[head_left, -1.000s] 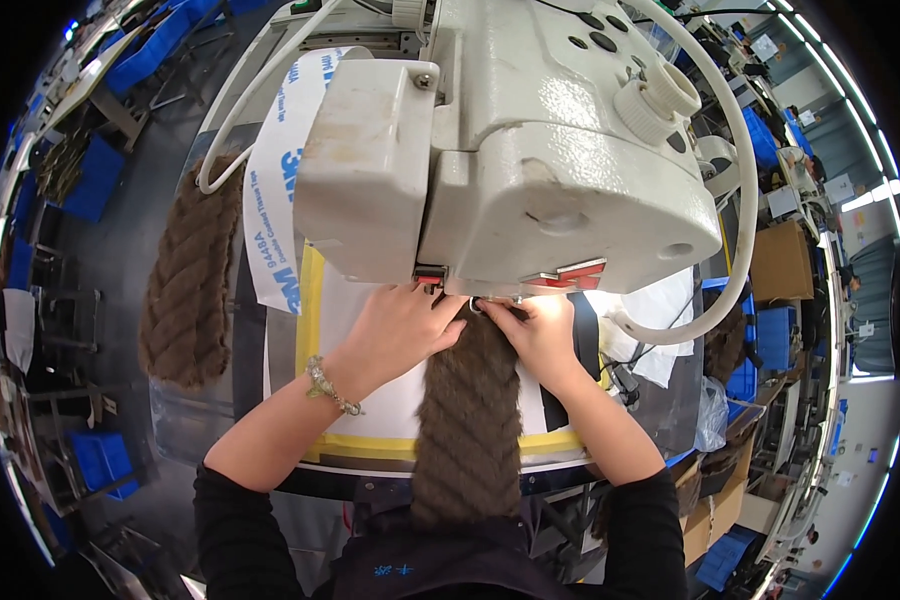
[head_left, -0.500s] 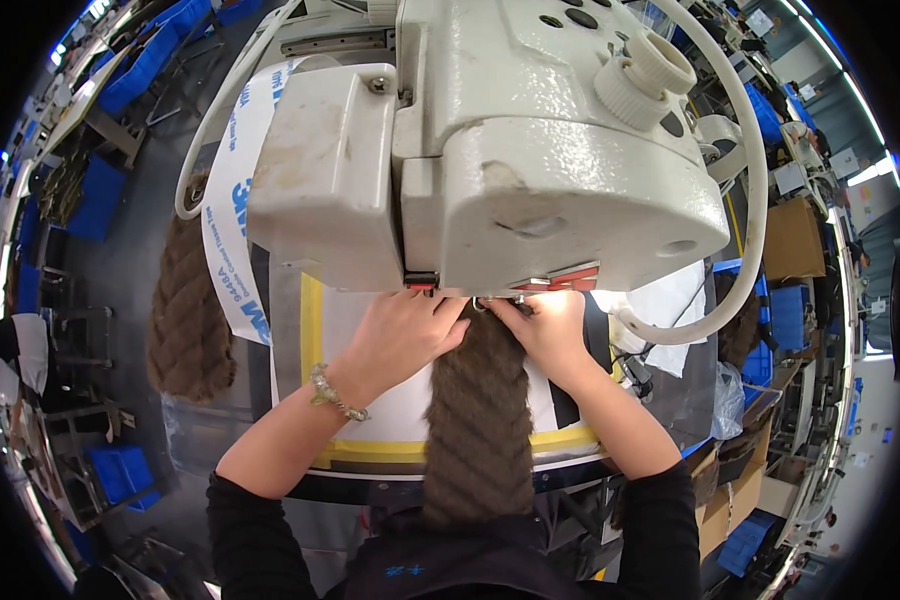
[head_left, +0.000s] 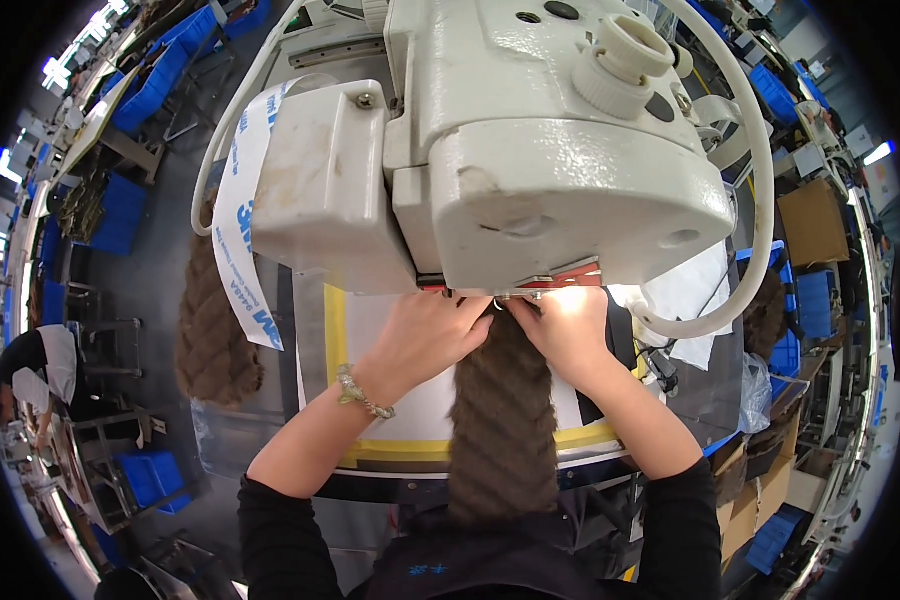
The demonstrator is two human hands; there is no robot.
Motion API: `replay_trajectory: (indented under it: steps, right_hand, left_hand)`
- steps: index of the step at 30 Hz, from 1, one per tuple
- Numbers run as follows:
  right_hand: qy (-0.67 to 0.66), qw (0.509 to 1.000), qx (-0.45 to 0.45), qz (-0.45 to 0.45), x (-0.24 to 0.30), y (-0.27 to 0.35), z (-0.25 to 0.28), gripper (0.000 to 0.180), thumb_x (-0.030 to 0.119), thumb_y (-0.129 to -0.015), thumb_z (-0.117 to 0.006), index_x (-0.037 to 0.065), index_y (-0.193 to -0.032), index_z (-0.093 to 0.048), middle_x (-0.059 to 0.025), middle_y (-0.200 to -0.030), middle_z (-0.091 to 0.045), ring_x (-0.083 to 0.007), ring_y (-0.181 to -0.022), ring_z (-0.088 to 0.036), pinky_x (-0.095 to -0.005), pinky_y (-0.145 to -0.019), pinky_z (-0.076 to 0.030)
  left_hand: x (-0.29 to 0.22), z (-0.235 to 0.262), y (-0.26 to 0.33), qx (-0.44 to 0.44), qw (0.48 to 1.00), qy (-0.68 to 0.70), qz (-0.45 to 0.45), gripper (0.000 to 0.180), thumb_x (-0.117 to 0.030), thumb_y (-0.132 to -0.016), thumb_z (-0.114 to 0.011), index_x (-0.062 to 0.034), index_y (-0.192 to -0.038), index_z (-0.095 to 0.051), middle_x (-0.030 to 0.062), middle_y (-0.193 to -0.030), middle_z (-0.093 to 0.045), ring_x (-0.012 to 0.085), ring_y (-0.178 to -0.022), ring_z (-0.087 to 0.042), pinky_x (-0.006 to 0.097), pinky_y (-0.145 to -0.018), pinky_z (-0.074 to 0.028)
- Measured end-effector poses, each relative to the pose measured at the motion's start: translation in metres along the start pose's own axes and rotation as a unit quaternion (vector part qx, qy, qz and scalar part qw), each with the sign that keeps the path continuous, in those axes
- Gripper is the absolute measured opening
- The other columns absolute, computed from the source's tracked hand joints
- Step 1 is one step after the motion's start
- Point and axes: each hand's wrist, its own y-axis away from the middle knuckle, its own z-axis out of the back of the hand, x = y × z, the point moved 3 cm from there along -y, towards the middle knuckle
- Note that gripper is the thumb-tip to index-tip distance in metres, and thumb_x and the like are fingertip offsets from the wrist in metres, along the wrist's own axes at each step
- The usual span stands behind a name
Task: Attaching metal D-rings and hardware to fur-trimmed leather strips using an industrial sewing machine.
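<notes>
A long strip of brown fur with a slanting ribbed pile runs from under the white sewing machine toward my body, over the table's front edge. My left hand is closed at the left side of the strip's far end, its thumb pressing the fur. From the right, my right hand pinches the same end. Both sets of fingertips lie close under the machine head, which partly hides them. The needle area is out of sight behind the head.
White tape hangs off the machine's left side, near another brown fur piece. A pale hose curves down at the right. Yellow tape edges the white work surface. Blue bins and a person are at far left.
The view has shifted slightly, so the table, fur and hands appear farther right. Both hands keep their hold at the strip's far end. More of the person at far left shows.
</notes>
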Motion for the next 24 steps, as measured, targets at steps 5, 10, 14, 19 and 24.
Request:
replay_trajectory:
  steps: [5,10,14,19,24]
  right_hand:
    - [0.041,0.997,0.008,0.066,0.004,0.016,-0.003,0.017,0.014,-0.081,-0.067,0.008,-0.098,-0.069,-0.0024,-0.087,-0.062,-0.0208,-0.075,-0.060,-0.0331,-0.065,-0.046]
    - [0.127,0.989,0.022,0.079,0.025,0.032,-0.002,0.034,0.016,-0.079,-0.066,0.005,-0.110,-0.069,0.0002,-0.078,-0.050,-0.0115,-0.055,-0.050,-0.0284,-0.051,-0.035]
    - [0.141,0.987,0.068,0.045,0.031,0.036,-0.003,0.045,0.017,-0.078,-0.065,0.001,-0.120,-0.065,-0.0012,-0.079,-0.048,-0.0123,-0.056,-0.050,-0.0285,-0.049,-0.034]
    - [0.134,0.986,0.090,0.033,0.031,0.037,-0.002,0.051,0.014,-0.074,-0.065,-0.002,-0.122,-0.063,-0.0022,-0.082,-0.049,-0.0130,-0.060,-0.052,-0.0283,-0.050,-0.039]
    - [0.110,0.989,0.097,0.031,0.033,0.035,0.000,0.054,0.014,-0.072,-0.065,-0.004,-0.123,-0.061,-0.0030,-0.084,-0.051,-0.0139,-0.064,-0.054,-0.0287,-0.051,-0.041]
  left_hand:
    - [-0.003,-0.002,-0.004,-0.038,0.998,-0.039,-0.038,0.019,-0.019,-0.079,-0.068,-0.0088,-0.094,-0.061,0.0049,-0.080,-0.063,0.0197,-0.054,-0.060,0.032,-0.050,-0.050]
    - [-0.003,-0.007,-0.001,-0.019,0.998,-0.062,-0.014,0.017,-0.018,-0.078,-0.068,-0.0100,-0.092,-0.062,0.0035,-0.081,-0.063,0.0188,-0.060,-0.062,0.031,-0.051,-0.051]
    - [0.002,0.001,0.000,-0.007,1.000,-0.013,-0.024,0.019,-0.017,-0.079,-0.069,-0.0099,-0.096,-0.062,0.0025,-0.086,-0.065,0.0183,-0.070,-0.065,0.030,-0.054,-0.052]
    - [-0.001,0.005,-0.004,-0.004,1.000,0.015,-0.024,0.016,-0.016,-0.082,-0.068,-0.0076,-0.093,-0.062,0.0045,-0.083,-0.065,0.0215,-0.068,-0.064,0.033,-0.056,-0.051]
    - [-0.002,0.005,-0.004,-0.013,1.000,0.024,-0.014,0.012,-0.016,-0.083,-0.067,-0.0056,-0.088,-0.063,0.0064,-0.076,-0.062,0.0246,-0.064,-0.062,0.036,-0.057,-0.049]
